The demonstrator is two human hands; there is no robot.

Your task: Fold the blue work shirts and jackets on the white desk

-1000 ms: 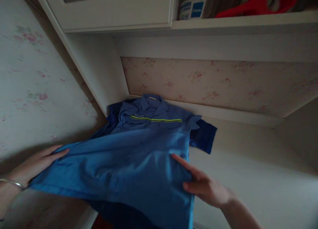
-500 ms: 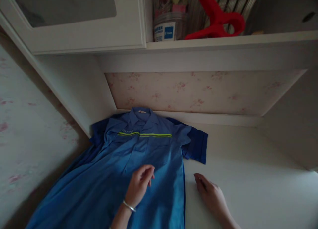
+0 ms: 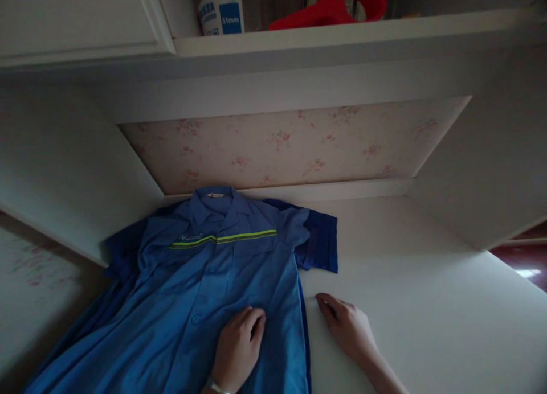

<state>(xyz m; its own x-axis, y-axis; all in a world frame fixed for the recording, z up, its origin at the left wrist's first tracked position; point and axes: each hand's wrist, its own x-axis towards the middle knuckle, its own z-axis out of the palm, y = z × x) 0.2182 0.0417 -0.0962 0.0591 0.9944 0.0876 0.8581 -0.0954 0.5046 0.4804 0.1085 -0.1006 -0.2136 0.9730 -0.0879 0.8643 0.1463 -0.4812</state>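
Shirt: the blue shirt (image 3: pixel 222 280) lies front up at the lower left of the frame, collar toward the flowered back wall, yellow-green stripe across the chest.
Done so far: the body is spread fairly flat and one short sleeve lies out to the side on the white surface (image 3: pixel 427 303).
Left to do: no fold shows anywhere, and the lower left part of the cloth runs off the surface edge, rumpled.
Left hand: the left hand (image 3: pixel 237 348) rests palm down on the shirt's front, fingers curled under; I cannot tell whether they pinch any cloth.
Right hand: the right hand (image 3: pixel 346 328) lies flat and empty on the bare surface, fingers loosely spread, just beside the shirt's side edge, apart from it.
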